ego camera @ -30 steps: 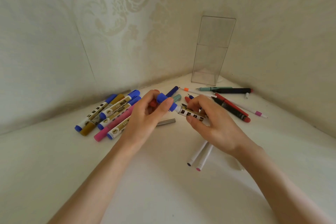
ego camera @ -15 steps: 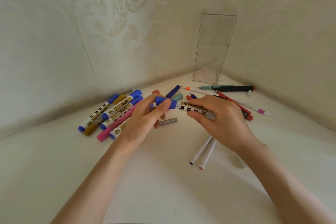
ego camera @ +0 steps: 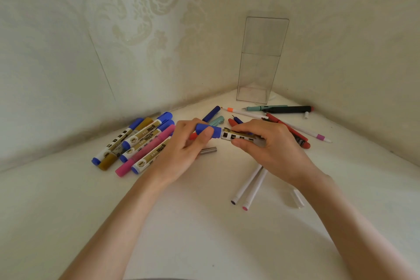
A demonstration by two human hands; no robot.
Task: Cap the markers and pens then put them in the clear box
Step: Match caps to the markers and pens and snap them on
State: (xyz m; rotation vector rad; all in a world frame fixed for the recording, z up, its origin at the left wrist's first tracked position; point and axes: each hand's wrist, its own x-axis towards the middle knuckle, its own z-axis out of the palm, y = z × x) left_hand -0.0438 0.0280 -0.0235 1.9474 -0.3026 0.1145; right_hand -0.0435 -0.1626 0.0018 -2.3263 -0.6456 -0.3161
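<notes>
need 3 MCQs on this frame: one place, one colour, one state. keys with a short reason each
1. Where is the clear box?
A) lying flat by the wrists
B) standing upright in the far corner
C) held in a hand

2. What colour is the cap in the left hand?
A) blue
B) red
C) gold

3. What does the clear box hold?
A) several markers
B) one pen
C) nothing visible

Key:
1 B: it stands on end in the corner, away from both hands.
2 A: the cap in the left hand's grip, against the marker that the right hand holds, is blue.
3 C: nothing shows through its clear sides.
</notes>
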